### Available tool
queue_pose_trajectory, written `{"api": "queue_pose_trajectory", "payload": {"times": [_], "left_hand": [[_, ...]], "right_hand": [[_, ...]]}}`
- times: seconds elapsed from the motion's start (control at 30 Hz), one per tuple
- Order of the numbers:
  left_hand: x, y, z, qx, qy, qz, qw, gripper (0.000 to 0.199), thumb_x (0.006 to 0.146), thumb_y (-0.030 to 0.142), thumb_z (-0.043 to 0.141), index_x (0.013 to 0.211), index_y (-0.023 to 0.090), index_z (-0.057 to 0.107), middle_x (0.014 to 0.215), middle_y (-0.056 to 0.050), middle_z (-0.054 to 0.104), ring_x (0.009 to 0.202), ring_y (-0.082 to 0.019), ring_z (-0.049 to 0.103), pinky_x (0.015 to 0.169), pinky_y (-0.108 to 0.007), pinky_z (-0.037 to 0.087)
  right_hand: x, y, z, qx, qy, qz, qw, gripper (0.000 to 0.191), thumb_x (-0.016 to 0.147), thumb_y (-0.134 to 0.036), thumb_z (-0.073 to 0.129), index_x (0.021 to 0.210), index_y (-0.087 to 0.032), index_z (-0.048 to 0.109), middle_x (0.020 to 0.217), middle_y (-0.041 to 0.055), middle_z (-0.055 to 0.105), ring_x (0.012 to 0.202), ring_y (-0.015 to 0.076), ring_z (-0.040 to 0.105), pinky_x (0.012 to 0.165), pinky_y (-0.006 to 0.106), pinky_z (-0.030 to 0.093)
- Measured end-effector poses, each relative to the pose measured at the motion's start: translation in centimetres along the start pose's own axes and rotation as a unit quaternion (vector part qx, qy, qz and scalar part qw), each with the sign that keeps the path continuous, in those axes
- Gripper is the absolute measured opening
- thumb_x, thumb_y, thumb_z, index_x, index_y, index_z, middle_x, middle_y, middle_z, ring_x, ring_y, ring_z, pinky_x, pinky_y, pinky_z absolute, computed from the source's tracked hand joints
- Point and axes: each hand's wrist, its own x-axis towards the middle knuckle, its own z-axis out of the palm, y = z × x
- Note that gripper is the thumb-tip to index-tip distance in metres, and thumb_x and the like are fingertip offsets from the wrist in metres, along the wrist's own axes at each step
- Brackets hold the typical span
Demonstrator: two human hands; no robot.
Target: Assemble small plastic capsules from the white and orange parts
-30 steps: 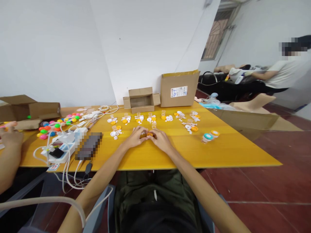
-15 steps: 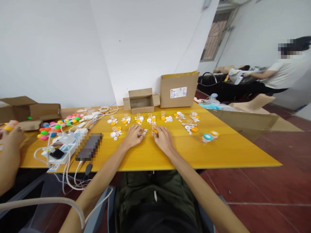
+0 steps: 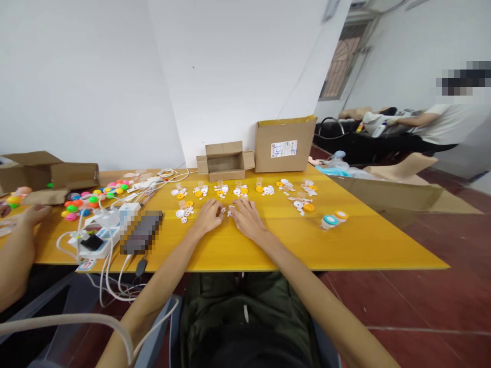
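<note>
My left hand [image 3: 209, 216] rests low over the yellow table [image 3: 238, 250], its fingers curled at a small white part [image 3: 223, 210]. Close by on the right, my right hand [image 3: 247, 217] has bent fingers at another small white piece [image 3: 230, 210]. Whether either piece is gripped or only touched is too small to tell. Behind both hands lie small piles of white discs, orange rings and clear cups, such as one pile [image 3: 241, 191] and another [image 3: 264, 189]. A further pile [image 3: 184, 212] sits left of my left hand.
Two finished-looking round jars, one teal-lidded [image 3: 330, 220] and one orange-lidded [image 3: 341, 216], stand at right. An open small box [image 3: 225, 162] and larger carton [image 3: 284, 145] are behind. Left are a power strip [image 3: 111, 232], phone [image 3: 142, 232], colourful balls [image 3: 92, 199] and another person's arm [image 3: 17, 250].
My right hand has shifted left and its fingers now meet the small white parts; the orange ring and clear cup by it are no longer seen there. The other person's hand has moved right.
</note>
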Motion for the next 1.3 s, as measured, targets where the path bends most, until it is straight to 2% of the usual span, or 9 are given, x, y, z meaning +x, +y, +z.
{"api": "queue_pose_trajectory", "payload": {"times": [0.2,0.37,0.63,0.8,0.9,1.1,1.3], "left_hand": [[0.2,0.2,-0.1,-0.025,0.004,-0.017,1.000,0.011,0.084,0.013,0.058,0.082,0.023,0.062,0.090,-0.006,0.066,0.099,-0.026,0.063,0.093,-0.042,0.054],[0.3,0.2,-0.1,-0.047,0.006,-0.031,0.998,0.013,0.082,0.011,0.058,0.081,0.023,0.064,0.086,-0.004,0.068,0.093,-0.024,0.066,0.087,-0.039,0.055],[0.1,0.8,-0.4,-0.118,0.007,-0.033,0.992,0.011,0.087,0.017,0.055,0.085,0.022,0.066,0.077,-0.001,0.070,0.077,-0.020,0.066,0.076,-0.033,0.054],[0.2,1.3,-0.3,-0.208,0.016,-0.001,0.978,0.012,0.086,0.014,0.055,0.086,0.020,0.065,0.085,-0.001,0.073,0.080,-0.017,0.067,0.079,-0.029,0.054],[0.3,1.2,-0.1,-0.247,0.022,0.003,0.969,0.009,0.087,0.017,0.057,0.086,0.019,0.065,0.085,-0.001,0.073,0.081,-0.016,0.067,0.078,-0.027,0.053],[0.5,0.9,0.1,-0.290,0.019,-0.014,0.957,0.018,0.090,0.035,0.063,0.086,0.019,0.069,0.083,-0.002,0.073,0.078,-0.017,0.066,0.076,-0.027,0.052],[0.6,0.7,0.3,-0.266,0.017,-0.015,0.964,0.021,0.091,0.034,0.063,0.085,0.018,0.074,0.082,-0.002,0.074,0.076,-0.017,0.065,0.073,-0.027,0.051]], "right_hand": [[1.0,0.0,0.5,0.003,-0.003,-0.039,0.999,0.029,0.093,-0.007,0.056,0.108,-0.024,0.074,0.108,0.0109,0.067,0.105,0.0262,0.055,0.095,0.042,0.041],[0.8,0.0,0.6,-0.019,0.004,-0.046,0.999,0.028,0.092,-0.004,0.053,0.102,-0.021,0.072,0.104,0.0111,0.067,0.102,0.0264,0.055,0.091,0.040,0.043],[0.8,-0.3,0.5,0.006,-0.010,0.003,1.000,0.024,0.097,-0.007,0.045,0.096,-0.021,0.066,0.092,0.0092,0.070,0.092,0.0249,0.061,0.086,0.036,0.046],[0.7,-0.5,-0.1,0.051,-0.059,0.052,0.996,0.023,0.099,-0.009,0.043,0.102,-0.022,0.061,0.097,0.0087,0.072,0.096,0.0227,0.065,0.087,0.032,0.047],[0.7,-0.4,-0.3,0.079,-0.068,0.065,0.992,0.022,0.100,-0.009,0.042,0.101,-0.023,0.060,0.100,0.0090,0.073,0.099,0.0225,0.066,0.088,0.032,0.048],[0.5,-0.2,0.3,0.145,-0.046,0.075,0.986,0.017,0.100,-0.012,0.047,0.101,-0.024,0.058,0.104,0.0083,0.072,0.098,0.0215,0.068,0.083,0.030,0.050],[0.2,0.2,1.4,0.173,0.011,0.054,0.983,0.016,0.098,-0.011,0.049,0.103,-0.024,0.059,0.104,0.0075,0.071,0.096,0.0220,0.068,0.082,0.032,0.052]]}}
